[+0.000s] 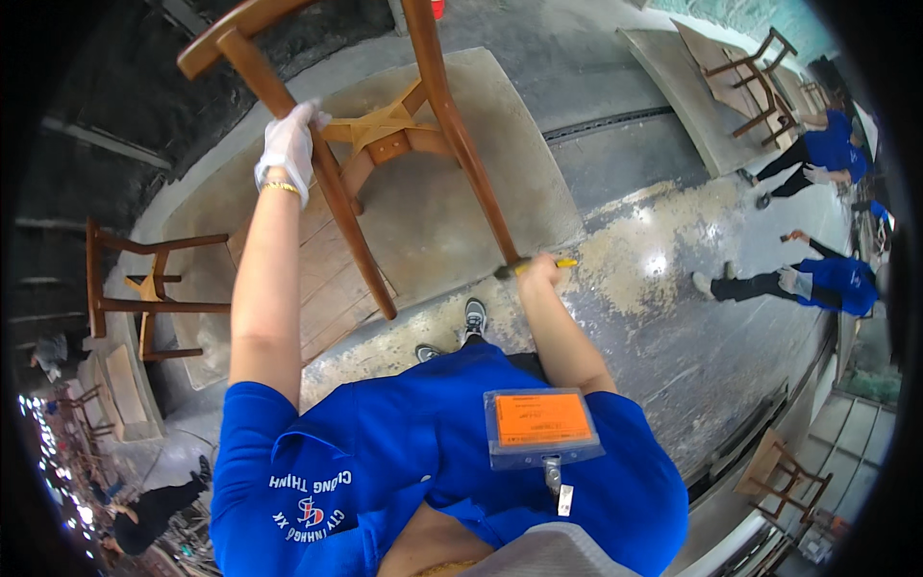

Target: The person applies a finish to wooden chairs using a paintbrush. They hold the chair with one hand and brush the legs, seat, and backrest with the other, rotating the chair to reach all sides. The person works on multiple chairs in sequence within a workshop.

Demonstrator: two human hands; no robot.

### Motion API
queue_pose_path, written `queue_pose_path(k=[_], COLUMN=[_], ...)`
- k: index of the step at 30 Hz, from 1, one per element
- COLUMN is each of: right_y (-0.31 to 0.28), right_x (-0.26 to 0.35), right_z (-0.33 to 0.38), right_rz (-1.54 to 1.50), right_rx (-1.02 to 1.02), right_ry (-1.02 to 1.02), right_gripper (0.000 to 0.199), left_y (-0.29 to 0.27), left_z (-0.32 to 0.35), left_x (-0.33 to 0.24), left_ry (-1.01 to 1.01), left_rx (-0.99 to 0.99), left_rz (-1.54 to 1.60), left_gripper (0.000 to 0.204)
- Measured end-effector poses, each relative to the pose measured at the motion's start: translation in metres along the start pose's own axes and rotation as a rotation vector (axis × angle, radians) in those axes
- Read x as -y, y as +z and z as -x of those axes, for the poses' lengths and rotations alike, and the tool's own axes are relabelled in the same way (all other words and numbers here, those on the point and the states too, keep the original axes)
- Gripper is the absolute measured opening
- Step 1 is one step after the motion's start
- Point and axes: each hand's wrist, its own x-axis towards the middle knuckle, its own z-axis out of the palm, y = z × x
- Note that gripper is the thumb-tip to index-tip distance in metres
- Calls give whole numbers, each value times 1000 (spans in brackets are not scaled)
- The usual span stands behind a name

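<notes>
Far left, a bare wooden chair frame (144,288) stands on the floor beside a pale board. The left hand (288,144), in a white glove with a thin gold bracelet at the wrist, reaches up on a straight arm, its grip closed round one leg of an upturned wooden chair (385,125) held above a low pallet (327,288). At chest level hangs an orange rectangular badge in a clear sleeve (543,423) (worn on the blue shirt). The bare right hand (538,271) is closed round a small yellow-handled tool (553,263), touching the foot of another chair leg. Far right, two people in blue (827,154) bend near more chair frames.
</notes>
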Motion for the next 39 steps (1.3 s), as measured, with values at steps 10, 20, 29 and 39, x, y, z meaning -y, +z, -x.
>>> queue_pose_path(k=[10, 20, 29, 39], right_y=[178, 95, 367, 112], right_x=[37, 37, 126, 123], right_z=[84, -53, 160, 48], right_rz=[-120, -40, 35, 1984], right_rx=[1005, 377, 1753, 1916], right_ry=[75, 90, -685, -1833], right_gripper=[32, 37, 15, 20], left_y=[8, 35, 39, 37], left_z=[-45, -53, -56, -69], left_x=[-33, 1, 23, 31], left_ry=[43, -5, -180, -160], left_rx=[32, 37, 118, 129], left_rz=[-181, -235, -213, -242], left_gripper=[42, 57, 48, 49])
